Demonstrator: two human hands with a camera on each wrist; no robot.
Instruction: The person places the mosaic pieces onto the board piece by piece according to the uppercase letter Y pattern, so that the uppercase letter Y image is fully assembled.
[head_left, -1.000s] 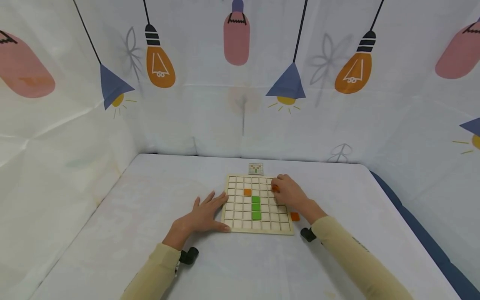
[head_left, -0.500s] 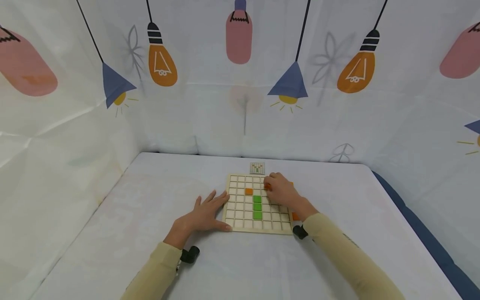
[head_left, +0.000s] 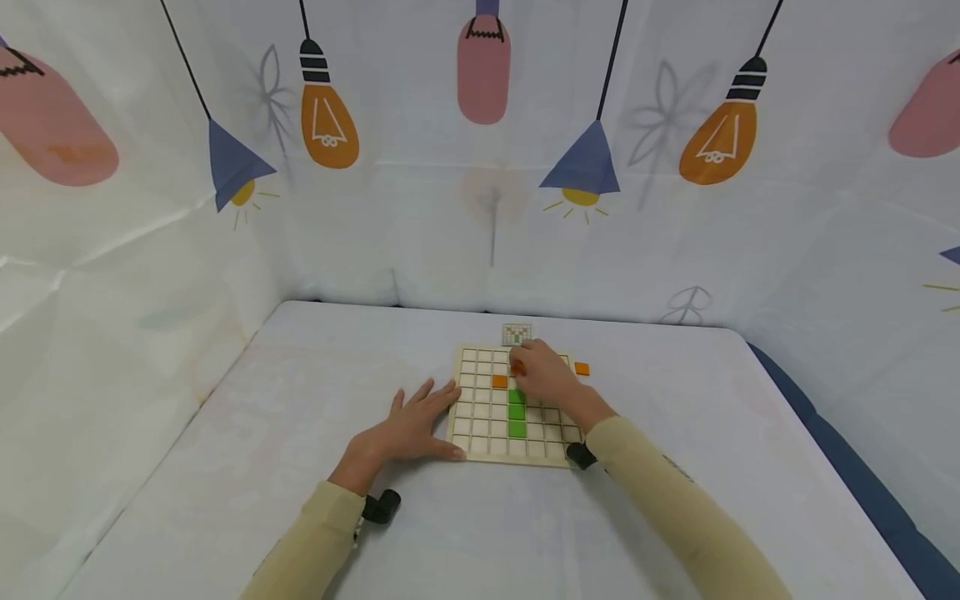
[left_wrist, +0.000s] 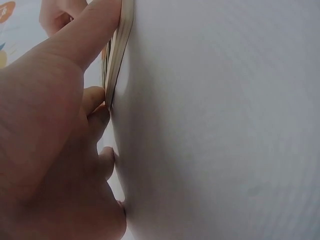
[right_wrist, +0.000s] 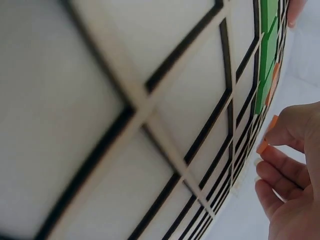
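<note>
A wooden grid board [head_left: 480, 433] lies on the white table. On it sit an orange tile [head_left: 498, 381] and a column of green tiles [head_left: 517, 412]. My right hand [head_left: 543, 375] hovers over the board's upper middle and pinches a small orange tile [head_left: 517, 367]; the right wrist view shows that tile [right_wrist: 266, 135] between thumb and fingertips just above the grid [right_wrist: 150, 105]. My left hand [head_left: 416, 425] lies flat on the table with straight fingers against the board's left edge [left_wrist: 117, 55].
Another orange tile [head_left: 582, 368] lies on the table beside the board's far right corner. A small pattern card [head_left: 516, 334] sits just beyond the board. Printed fabric walls close in the table [head_left: 300, 417] on the left, back and right.
My right hand has moved left across the board's upper rows, carrying the orange tile. This uncovered the loose orange tile at the far right corner. The left hand stayed put.
</note>
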